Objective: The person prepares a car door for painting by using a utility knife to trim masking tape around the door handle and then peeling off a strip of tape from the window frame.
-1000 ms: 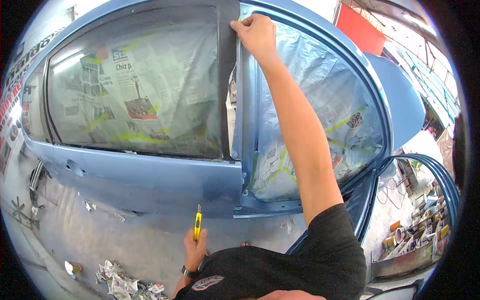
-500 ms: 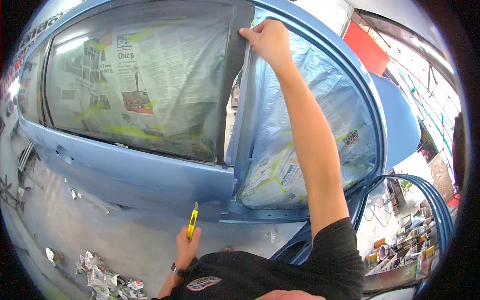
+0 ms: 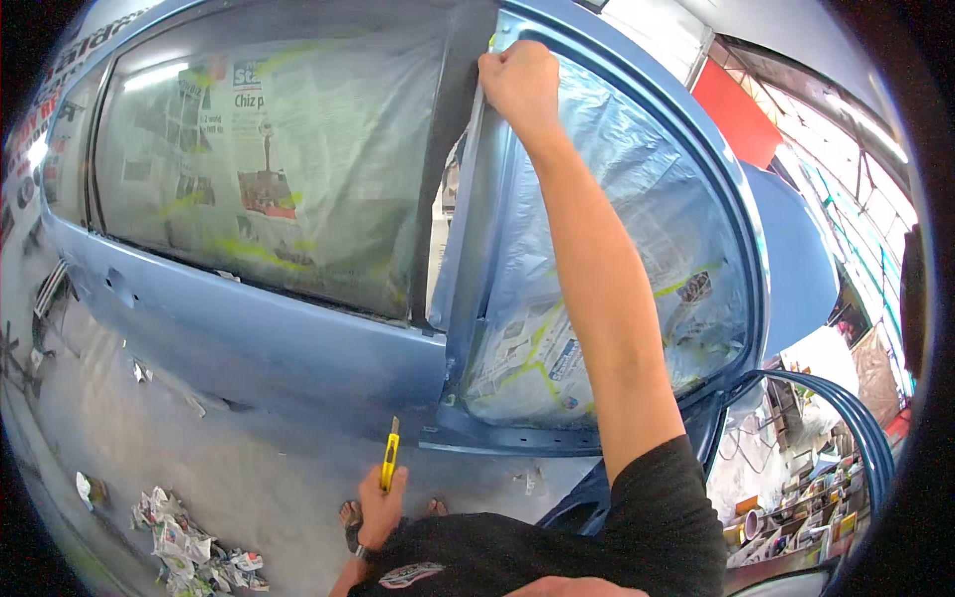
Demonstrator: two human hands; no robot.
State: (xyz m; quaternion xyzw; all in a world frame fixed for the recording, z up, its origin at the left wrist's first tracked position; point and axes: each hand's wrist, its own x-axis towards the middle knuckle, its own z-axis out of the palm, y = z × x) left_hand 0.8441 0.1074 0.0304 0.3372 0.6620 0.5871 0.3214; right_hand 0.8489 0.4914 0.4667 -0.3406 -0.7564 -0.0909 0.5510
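A yellow utility knife (image 3: pixel 389 458) with its blade out and pointing up is in the closed grip of my left hand (image 3: pixel 378 509), low in front of my body. My right hand (image 3: pixel 524 92) reaches high to the blue pillar (image 3: pixel 466 214) between the two door openings of a car. Its fingers are curled closed at the pillar's upper edge, beside a bit of yellow-green tape; what they pinch is hidden. Right of the pillar, clear plastic sheeting (image 3: pixel 617 149) with newspaper and tape covers the front opening. On the left, the rear door window (image 3: pixel 348 169) shows newspaper behind it.
Crumpled newspaper (image 3: pixel 179 542) lies on the grey floor at lower left. A blue door (image 3: pixel 587 488) stands near my right side, with dark blue curved strips (image 3: pixel 846 398) beyond. Cluttered shelves of cans (image 3: pixel 796 517) are at lower right.
My view has shifted, so the car sits slightly left. The right hand stays at the pillar's top, its fingers now more curled. The left hand with the utility knife is a little lower.
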